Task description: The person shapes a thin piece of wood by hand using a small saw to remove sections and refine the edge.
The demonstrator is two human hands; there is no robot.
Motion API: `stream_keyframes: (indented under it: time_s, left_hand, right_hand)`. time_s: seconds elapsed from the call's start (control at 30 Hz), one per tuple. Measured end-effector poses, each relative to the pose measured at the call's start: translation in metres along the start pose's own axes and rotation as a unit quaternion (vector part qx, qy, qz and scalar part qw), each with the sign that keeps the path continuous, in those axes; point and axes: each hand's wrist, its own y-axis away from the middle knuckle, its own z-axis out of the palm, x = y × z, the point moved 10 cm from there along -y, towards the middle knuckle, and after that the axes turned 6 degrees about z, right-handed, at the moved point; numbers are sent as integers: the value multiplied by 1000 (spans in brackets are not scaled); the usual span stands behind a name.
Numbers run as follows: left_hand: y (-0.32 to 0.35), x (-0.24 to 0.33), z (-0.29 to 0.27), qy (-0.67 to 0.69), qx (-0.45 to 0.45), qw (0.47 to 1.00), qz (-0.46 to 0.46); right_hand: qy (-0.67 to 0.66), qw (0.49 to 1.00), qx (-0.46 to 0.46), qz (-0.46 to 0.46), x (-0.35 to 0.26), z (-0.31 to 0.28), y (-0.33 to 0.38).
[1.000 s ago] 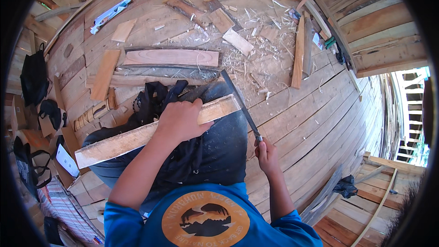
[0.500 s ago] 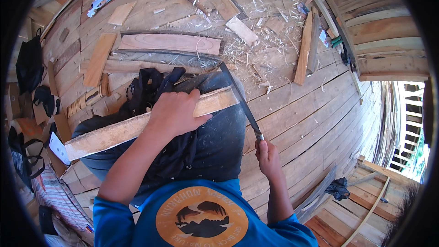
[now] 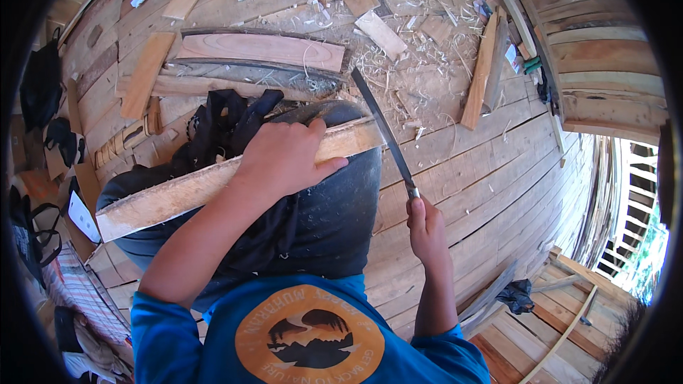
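Note:
A thick, pale wooden board (image 3: 163, 198) lies slantwise across my lap, its rough edge facing up. My left hand (image 3: 281, 158) is clamped over it near its right end, the thumb on the near side and the fingers on the far side. In my right hand (image 3: 428, 233) is the handle of a narrow hand saw (image 3: 383, 126) with a long dark blade. The blade slants up and left, right at the board's right end; whether it bites into the wood cannot be made out. Dark trousers (image 3: 331, 213) and a bunched black cloth (image 3: 231, 117) lie beneath the board.
Curled shavings (image 3: 420, 50) and wood offcuts (image 3: 380, 34) litter the plank floor ahead. A reddish plank (image 3: 260, 51) lies beyond my knees. Another long plank (image 3: 480, 75) is at the right. Black bags (image 3: 41, 85) stand at the far left, and a black plastic bag (image 3: 516, 296) lies lower right.
The board, with my left hand on it, has shifted slightly right and up. My right hand and the saw have moved a little up and right, the blade tip reaching farther out.

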Motion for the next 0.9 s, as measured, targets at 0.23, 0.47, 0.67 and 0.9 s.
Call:
stream_keyframes:
  time_s: [0.23, 0.47, 0.67, 0.9]
  left_hand:
    - [-3, -4, -2, 0, 1, 1000, -19]
    - [-5, -2, 1, 10, -16, 1000, -18]
    - [-14, 0, 0, 4, 3, 1000, -10]
    - [-16, 13, 16, -1, -26, 1000, 8]
  right_hand:
    - [33, 999, 8, -12, -5, -2, -12]
    - [28, 999, -21, 25, 23, -16, 24]
    - [28, 999, 3, -43, -27, 8, -45]
    - [20, 1000, -15, -9, 1, 1, -24]
